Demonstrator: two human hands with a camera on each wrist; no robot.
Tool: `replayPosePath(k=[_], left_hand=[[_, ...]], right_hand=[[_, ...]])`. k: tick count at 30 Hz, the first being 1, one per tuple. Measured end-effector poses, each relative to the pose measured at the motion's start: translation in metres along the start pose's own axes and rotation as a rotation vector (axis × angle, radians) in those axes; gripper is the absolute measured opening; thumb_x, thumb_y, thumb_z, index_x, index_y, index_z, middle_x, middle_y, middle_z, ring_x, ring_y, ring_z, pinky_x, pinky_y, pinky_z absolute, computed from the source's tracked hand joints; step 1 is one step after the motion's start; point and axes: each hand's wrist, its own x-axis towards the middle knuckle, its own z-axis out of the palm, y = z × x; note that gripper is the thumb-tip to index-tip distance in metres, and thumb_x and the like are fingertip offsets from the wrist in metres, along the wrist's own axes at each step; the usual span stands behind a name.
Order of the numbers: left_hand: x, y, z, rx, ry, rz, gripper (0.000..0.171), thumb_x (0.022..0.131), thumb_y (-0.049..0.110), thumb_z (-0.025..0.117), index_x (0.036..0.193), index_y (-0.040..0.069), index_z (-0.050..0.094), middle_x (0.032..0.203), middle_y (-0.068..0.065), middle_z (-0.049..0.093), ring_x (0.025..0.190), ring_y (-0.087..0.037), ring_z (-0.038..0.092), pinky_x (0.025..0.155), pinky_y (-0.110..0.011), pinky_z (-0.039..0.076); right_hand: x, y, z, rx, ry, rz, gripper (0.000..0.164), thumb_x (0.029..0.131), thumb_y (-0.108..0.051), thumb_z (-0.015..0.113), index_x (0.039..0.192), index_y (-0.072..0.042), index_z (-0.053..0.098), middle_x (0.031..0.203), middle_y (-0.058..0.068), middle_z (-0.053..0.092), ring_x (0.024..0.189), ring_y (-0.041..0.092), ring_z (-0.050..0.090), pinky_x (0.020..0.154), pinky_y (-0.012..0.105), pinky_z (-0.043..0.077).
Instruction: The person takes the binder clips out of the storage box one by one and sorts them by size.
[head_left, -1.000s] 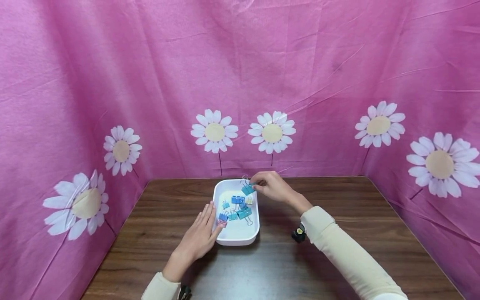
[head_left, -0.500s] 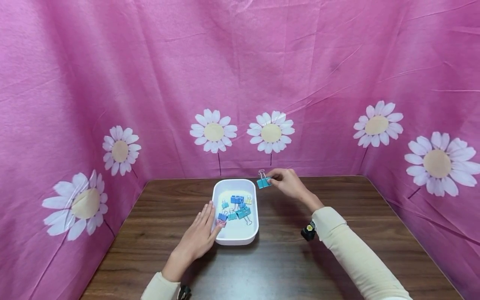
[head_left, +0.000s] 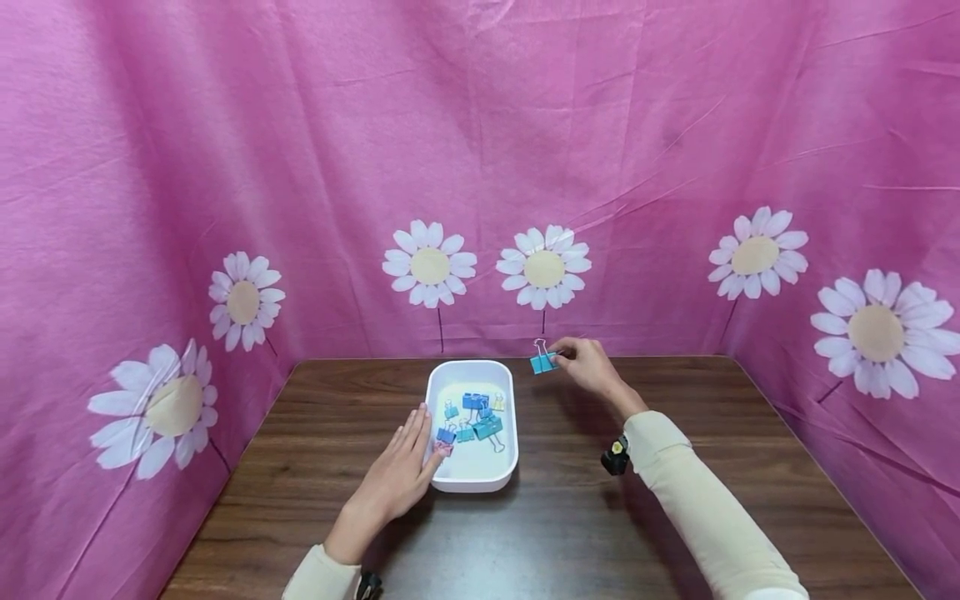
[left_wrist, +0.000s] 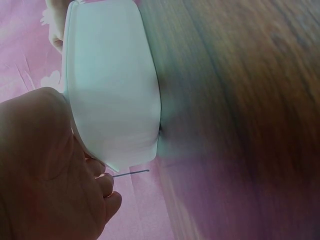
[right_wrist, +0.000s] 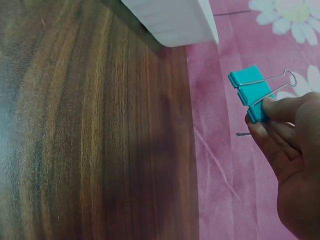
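Between thumb and fingers, my right hand (head_left: 588,365) pinches a teal binder clip (head_left: 542,363) by one end, to the right of the white tray's far end. In the right wrist view the teal binder clip (right_wrist: 252,92) has its wire handles pointing away from the tray. My left hand (head_left: 397,467) lies along the left side of the white tray (head_left: 471,483), fingers straight against its rim. Inside the tray are several binder clips: a blue one (head_left: 476,401), a larger teal one (head_left: 487,427), a small yellow one (head_left: 498,402) and a pink one (head_left: 443,448) near my left thumb.
The tray stands on a brown wooden table (head_left: 600,533). A pink cloth (head_left: 637,167) printed with white daisies hangs behind the table and along both sides.
My right hand has carried the teal binder clip from above the tray's far right corner out to the right, past the rim. The left hand and tray have stayed in place.
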Motion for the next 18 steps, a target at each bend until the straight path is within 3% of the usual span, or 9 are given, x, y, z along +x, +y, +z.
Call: replayPosePath(k=[18], left_hand=[[0.001, 0.0, 0.001, -0.008, -0.008, -0.012, 0.073, 0.115, 0.042, 0.044, 0.166, -0.006, 0.025, 0.178, -0.021, 0.017, 0.166, -0.038, 0.018, 0.134, -0.055, 0.024]], right_hand=[[0.007, 0.023, 0.021, -0.066, -0.017, 0.125, 0.021, 0.1, -0.007, 0.07, 0.118, 0.0, 0.08, 0.12, 0.018, 0.079, 0.115, 0.037, 0.073, 0.102, 0.053, 0.059]])
